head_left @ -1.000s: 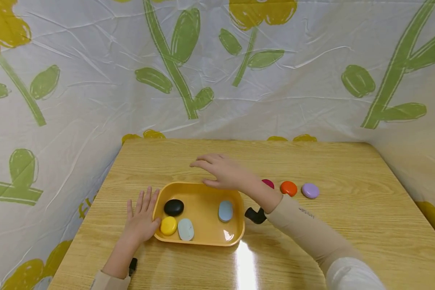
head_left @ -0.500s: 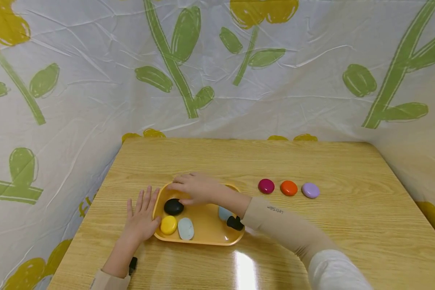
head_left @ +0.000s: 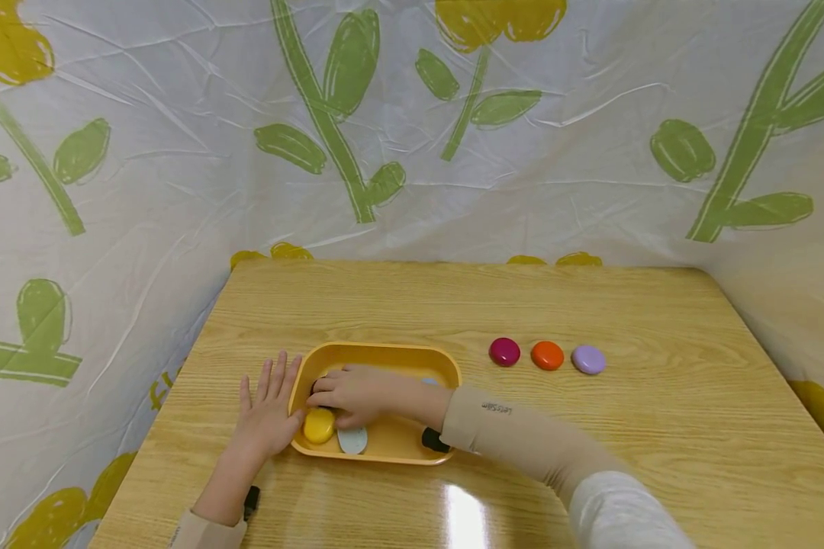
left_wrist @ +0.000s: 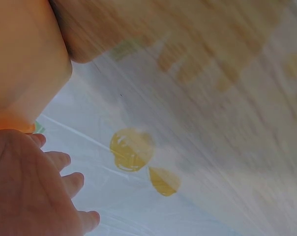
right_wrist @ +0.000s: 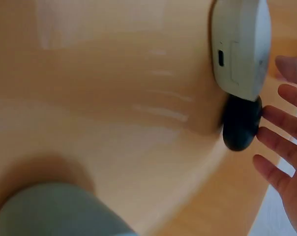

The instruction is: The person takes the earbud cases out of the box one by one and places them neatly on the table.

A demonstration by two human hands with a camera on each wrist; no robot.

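Note:
My left hand (head_left: 268,421) lies with its fingers spread against the left end of a yellow-orange tray (head_left: 384,460). Inside the tray, my right hand (head_left: 353,393) reaches over a smooth black oval piece (right_wrist: 238,125), its fingertips right at that piece's edge in the right wrist view. From above, the hand hides most of the black piece. A round yellow piece (head_left: 319,426) sits close by at the left. Partly under the hand is a pale grey-blue oval piece (head_left: 352,440), which shows a small dark slot. The right forearm covers most of a light blue piece (head_left: 429,380).
On the wooden table (head_left: 659,442), right of the tray, a magenta piece (head_left: 504,351), an orange piece (head_left: 547,355) and a lilac piece (head_left: 588,359) lie in a row. A flower-printed cloth (head_left: 522,191) hangs around the table's back and sides.
My right hand has come down and left from above the tray's back rim into the tray, over the black piece. The left hand stays at the tray's left end.

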